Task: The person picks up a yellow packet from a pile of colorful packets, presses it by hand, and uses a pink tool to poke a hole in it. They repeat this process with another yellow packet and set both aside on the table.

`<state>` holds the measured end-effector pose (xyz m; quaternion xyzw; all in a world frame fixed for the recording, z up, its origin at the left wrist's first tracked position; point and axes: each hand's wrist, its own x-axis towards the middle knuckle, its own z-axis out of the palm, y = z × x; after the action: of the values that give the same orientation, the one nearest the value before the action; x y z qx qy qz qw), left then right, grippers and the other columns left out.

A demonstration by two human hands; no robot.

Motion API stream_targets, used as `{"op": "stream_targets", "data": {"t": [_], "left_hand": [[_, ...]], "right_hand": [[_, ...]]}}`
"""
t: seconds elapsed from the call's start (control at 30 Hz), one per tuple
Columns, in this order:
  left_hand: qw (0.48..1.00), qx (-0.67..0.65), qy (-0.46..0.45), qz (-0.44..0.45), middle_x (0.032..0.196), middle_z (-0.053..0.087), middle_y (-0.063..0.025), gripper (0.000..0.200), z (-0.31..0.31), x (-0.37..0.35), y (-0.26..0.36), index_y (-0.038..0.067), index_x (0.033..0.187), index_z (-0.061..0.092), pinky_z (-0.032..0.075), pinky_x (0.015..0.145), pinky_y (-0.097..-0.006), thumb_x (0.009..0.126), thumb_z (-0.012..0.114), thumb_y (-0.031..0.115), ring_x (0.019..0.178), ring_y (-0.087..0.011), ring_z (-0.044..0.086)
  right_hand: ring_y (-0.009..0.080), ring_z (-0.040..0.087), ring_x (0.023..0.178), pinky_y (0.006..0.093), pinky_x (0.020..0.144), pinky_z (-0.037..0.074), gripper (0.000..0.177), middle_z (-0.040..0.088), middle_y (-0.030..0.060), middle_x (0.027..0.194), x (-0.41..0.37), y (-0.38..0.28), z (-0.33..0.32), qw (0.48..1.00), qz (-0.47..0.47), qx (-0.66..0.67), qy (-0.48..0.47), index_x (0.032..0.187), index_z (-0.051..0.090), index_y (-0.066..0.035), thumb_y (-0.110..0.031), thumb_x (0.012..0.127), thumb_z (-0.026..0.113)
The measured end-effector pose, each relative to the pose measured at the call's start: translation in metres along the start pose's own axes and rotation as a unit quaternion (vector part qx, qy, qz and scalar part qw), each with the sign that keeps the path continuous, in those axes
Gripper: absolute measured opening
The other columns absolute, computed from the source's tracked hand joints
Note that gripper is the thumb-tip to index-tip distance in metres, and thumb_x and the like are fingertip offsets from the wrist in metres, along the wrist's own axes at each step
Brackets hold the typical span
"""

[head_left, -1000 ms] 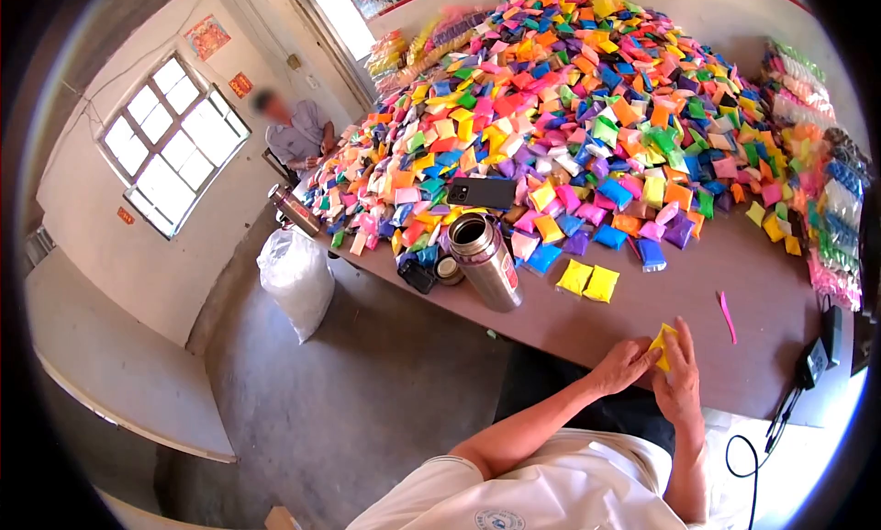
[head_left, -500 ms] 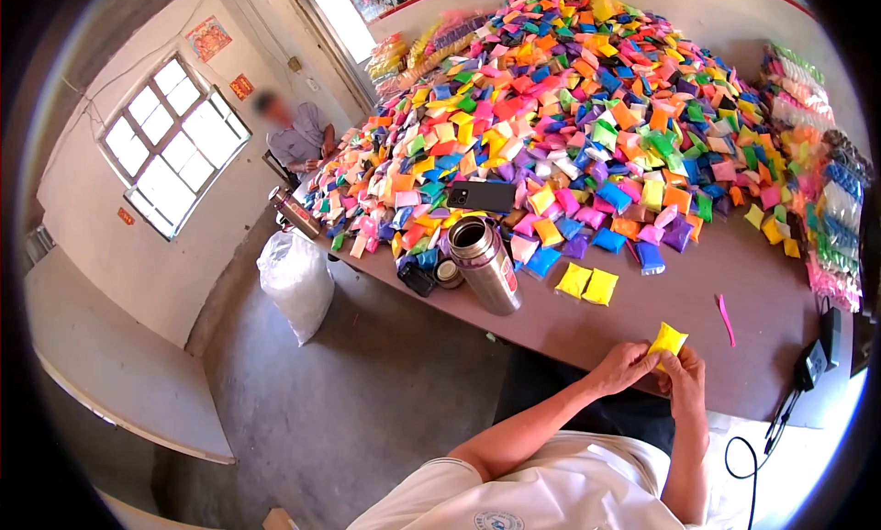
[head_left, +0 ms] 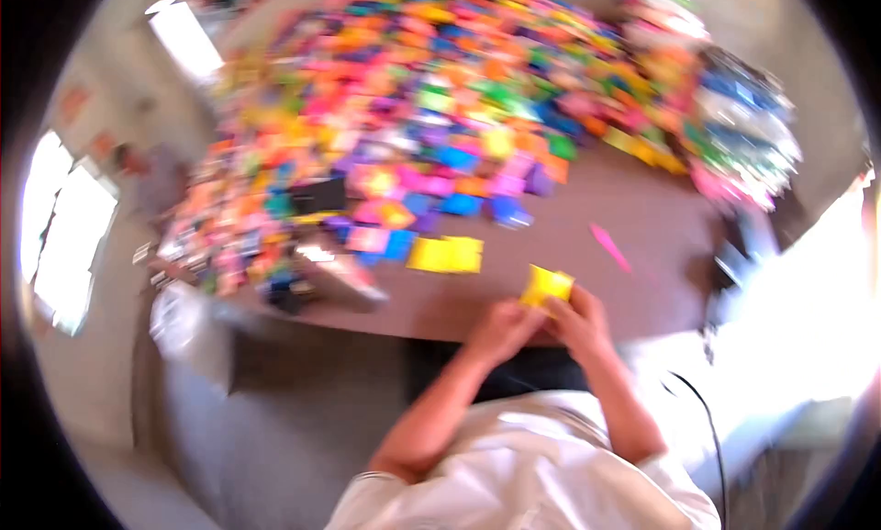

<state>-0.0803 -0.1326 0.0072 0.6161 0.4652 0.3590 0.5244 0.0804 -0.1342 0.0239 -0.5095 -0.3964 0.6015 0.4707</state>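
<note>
The view is blurred by motion. My left hand (head_left: 500,328) and my right hand (head_left: 580,321) meet at the near edge of the brown table (head_left: 642,255), both pinching one small yellow packet (head_left: 545,284) held upright between them. Two more yellow packets (head_left: 446,254) lie side by side on the table just to the left of my hands. Behind them a big heap of coloured packets (head_left: 431,117) covers most of the tabletop.
A steel flask (head_left: 341,271) lies blurred at the left near edge. A dark phone (head_left: 317,196) rests on the heap. A thin pink strip (head_left: 609,247) lies on bare table. Bundled packets (head_left: 743,135) line the right side. A seated person (head_left: 151,177) is far left.
The camera has swung sharply, shifting and blurring the whole scene. Both hands still hold the yellow packet, which now sits a little higher above the table edge.
</note>
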Motion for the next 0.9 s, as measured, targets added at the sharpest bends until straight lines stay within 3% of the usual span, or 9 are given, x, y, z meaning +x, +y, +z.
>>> {"op": "stream_targets", "data": {"t": [0.1,0.13,0.33,0.47,0.53,0.63,0.7,0.87,0.9], "left_hand": [[0.995,-0.056,-0.039,0.070,0.091,0.071,-0.0103,0.032,0.006,-0.001,0.007,0.000,0.099,0.069,0.055,0.076,-0.0303,0.098,0.051,0.026,0.082,-0.0171,0.069],[0.997,-0.054,-0.060,-0.015,0.093,0.071,-0.0105,0.030,0.014,0.004,0.002,0.000,0.098,0.068,0.055,0.078,-0.0312,0.099,0.048,0.022,0.085,-0.0175,0.069],[0.979,0.088,0.080,0.166,0.086,0.065,-0.0205,0.020,0.003,-0.001,-0.011,0.000,0.094,0.063,0.050,0.072,-0.0391,0.091,0.055,0.018,0.082,-0.0275,0.066],[0.993,0.051,0.035,0.096,0.085,0.066,-0.0141,0.022,0.014,0.009,-0.025,0.001,0.096,0.063,0.049,0.071,-0.0360,0.093,0.053,0.020,0.079,-0.0203,0.064],[0.991,0.069,0.037,0.105,0.085,0.068,-0.0102,0.031,0.012,0.006,-0.023,0.001,0.098,0.065,0.050,0.071,-0.0340,0.096,0.051,0.028,0.078,-0.0161,0.063],[0.993,0.093,0.011,0.073,0.083,0.067,-0.0169,0.034,0.006,0.002,-0.010,0.001,0.091,0.065,0.051,0.070,-0.0383,0.095,0.051,0.031,0.078,-0.0305,0.066],[0.993,0.097,0.013,0.071,0.076,0.065,-0.0110,0.036,0.007,-0.001,-0.007,0.001,0.089,0.066,0.049,0.067,-0.0350,0.096,0.051,0.033,0.074,-0.0202,0.064],[0.988,0.100,0.030,0.110,0.075,0.067,-0.0126,0.033,0.014,0.003,-0.009,0.004,0.085,0.069,0.052,0.062,-0.0347,0.095,0.053,0.030,0.068,-0.0250,0.066],[0.996,0.084,-0.004,0.021,0.080,0.069,-0.0092,0.035,0.014,0.003,-0.006,0.004,0.093,0.071,0.052,0.065,-0.0315,0.094,0.056,0.035,0.074,-0.0161,0.066]], "right_hand": [[0.0091,0.052,0.062,0.0243,0.053,0.042,0.019,0.058,0.0010,0.076,-0.027,0.000,-0.048,0.994,-0.004,-0.091,0.064,0.099,0.059,-0.002,-0.019,0.090,0.061],[0.0088,0.048,0.056,0.0238,0.048,0.038,0.019,0.055,-0.0005,0.069,-0.006,-0.004,-0.021,0.993,-0.020,-0.110,0.043,0.096,0.059,-0.003,-0.020,0.090,0.062],[0.0106,0.063,0.072,0.0220,0.060,0.047,0.026,0.067,0.0041,0.089,-0.001,-0.008,-0.017,0.993,-0.052,-0.054,-0.088,0.109,0.061,-0.002,-0.017,0.088,0.063],[0.0068,0.056,0.065,0.0225,0.055,0.043,0.017,0.063,-0.0012,0.077,0.006,-0.007,-0.034,0.985,-0.044,-0.139,-0.091,0.094,0.066,-0.004,-0.017,0.083,0.069],[0.0070,0.054,0.063,0.0225,0.055,0.042,0.015,0.061,-0.0022,0.075,0.000,-0.011,-0.027,0.993,-0.005,-0.080,-0.087,0.094,0.065,-0.005,-0.016,0.084,0.069],[0.0070,0.054,0.069,0.0212,0.058,0.043,0.018,0.059,-0.0019,0.080,0.004,-0.002,-0.031,0.992,-0.014,-0.020,-0.124,0.097,0.061,-0.004,-0.018,0.087,0.067],[0.0076,0.054,0.070,0.0218,0.059,0.044,0.022,0.059,-0.0015,0.082,0.005,-0.008,-0.036,0.987,-0.012,-0.065,-0.147,0.100,0.060,-0.003,-0.019,0.087,0.067],[0.0090,0.055,0.074,0.0247,0.064,0.046,0.023,0.060,-0.0011,0.085,0.011,0.014,-0.046,0.984,-0.013,-0.091,-0.153,0.102,0.060,-0.004,-0.019,0.087,0.068],[0.0101,0.058,0.079,0.0265,0.069,0.049,0.026,0.062,0.0004,0.090,0.011,0.012,-0.051,0.981,-0.035,-0.133,-0.135,0.106,0.060,-0.003,-0.018,0.086,0.068]]}}
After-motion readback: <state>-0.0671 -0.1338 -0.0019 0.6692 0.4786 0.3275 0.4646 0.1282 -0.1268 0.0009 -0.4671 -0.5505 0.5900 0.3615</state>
